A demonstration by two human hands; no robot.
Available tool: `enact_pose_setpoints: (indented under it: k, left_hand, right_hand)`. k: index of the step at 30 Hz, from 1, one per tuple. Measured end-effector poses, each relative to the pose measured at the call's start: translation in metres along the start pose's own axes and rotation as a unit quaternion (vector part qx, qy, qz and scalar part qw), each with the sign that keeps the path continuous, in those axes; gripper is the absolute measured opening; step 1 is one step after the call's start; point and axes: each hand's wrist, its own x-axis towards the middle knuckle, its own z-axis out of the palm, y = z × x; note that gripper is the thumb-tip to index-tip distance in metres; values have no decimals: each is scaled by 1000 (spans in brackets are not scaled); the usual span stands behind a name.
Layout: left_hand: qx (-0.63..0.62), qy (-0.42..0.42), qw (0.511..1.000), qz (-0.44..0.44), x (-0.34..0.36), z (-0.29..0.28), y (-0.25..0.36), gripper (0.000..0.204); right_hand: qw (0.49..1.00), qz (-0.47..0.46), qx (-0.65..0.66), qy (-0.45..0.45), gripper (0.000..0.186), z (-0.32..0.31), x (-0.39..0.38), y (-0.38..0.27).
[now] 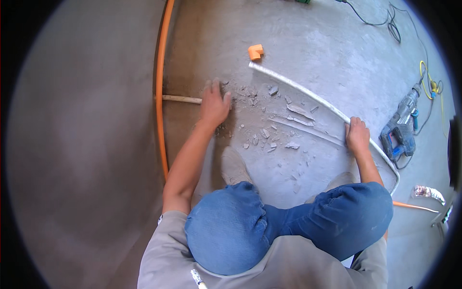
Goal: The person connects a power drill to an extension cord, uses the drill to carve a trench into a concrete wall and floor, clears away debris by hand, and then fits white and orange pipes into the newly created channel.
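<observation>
My right hand (357, 136) is closed around a long, dusty white pipe (303, 90). The pipe slants across the floor and bends near its lower right end. My left hand (215, 104) is low over the rubble by the wall, fingers stretched out and thumb apart. A short pale pipe (182, 98) runs from the wall side to this hand, which hides its end. Broken concrete chips (262, 135) lie between my hands, beside a narrow groove (308, 127) in the floor. An orange elbow fitting (255, 52) sits by the white pipe's far end.
An orange pipe (161, 72) runs along the foot of the wall at left. At right lies a blue-grey rotary hammer drill (400, 127) with cables (426, 62) trailing. A silvery foil-like piece (428, 193) and a thin orange strip (414, 206) lie at lower right. My feet stand near the rubble.
</observation>
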Motion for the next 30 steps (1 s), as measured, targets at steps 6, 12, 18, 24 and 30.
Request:
enact_pose_setpoints:
  k: [6,12,18,24,30]
  left_hand:
    - [-23,-113,988,106,-60,47,85,60]
    - [-177,-219,907,314,-93,41,72,58]
    - [2,110,991,-76,-91,-3,-27,60]
    - [56,-89,994,18,-115,1,31,61]
    - [179,-235,952,80,-85,-11,54,55]
  right_hand:
    - [1000,7,-9,-27,26,-8,-4,5]
    - [1000,5,21,-18,28,-9,-1,4]
    - [999,-4,33,-36,29,-11,-4,1]
    - [999,20,16,-22,29,-2,-4,4]
    - [999,15,22,-27,28,-5,-7,5]
